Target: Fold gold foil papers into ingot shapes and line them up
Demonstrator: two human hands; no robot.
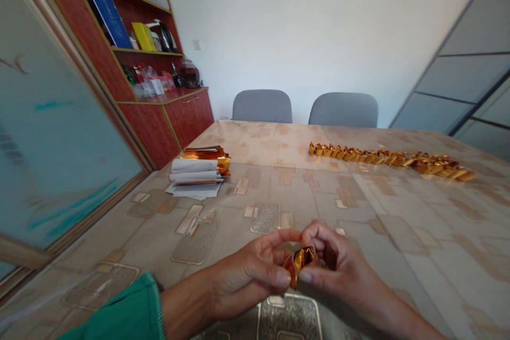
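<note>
A small folded piece of gold foil paper (297, 265) is held between my two hands, just above the near part of the table. My left hand (255, 271) pinches its left side, with the thumb in front and the fingers behind. On the other side, my right hand (338, 260) grips the right edge between thumb and curled fingers. An opening with creased edges shows at the top right of the piece. My fingers hide part of its back.
Stacked gold and white paper sheets (197, 172) lie at the left of the patterned tablecloth (247, 255). A long row of folded gold pieces (382, 158) stretches across the far right. Two grey chairs (263, 106) stand behind the table, and a red shelf cabinet (187, 117) at the left.
</note>
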